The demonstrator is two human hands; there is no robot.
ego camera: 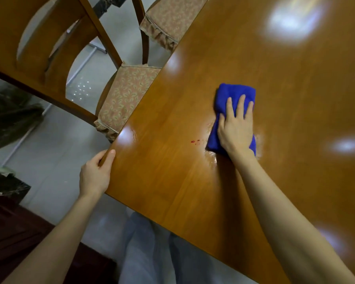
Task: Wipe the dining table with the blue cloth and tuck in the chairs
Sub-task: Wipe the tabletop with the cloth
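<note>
We press our right hand (235,128) flat, fingers spread, on the blue cloth (232,99), which lies folded on the wooden desk (295,181). Our left hand (94,175) curls around the desk's near corner, thumb on top. A few small red drops (195,141) sit just left of the cloth. Two chairs with patterned cushions, one nearer (123,99) and one farther (168,21), stand partly tucked at the left edge.

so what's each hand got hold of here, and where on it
The right hand presses flat on the blue cloth, covering its near half. The left hand grips the table at its corner edge.
</note>
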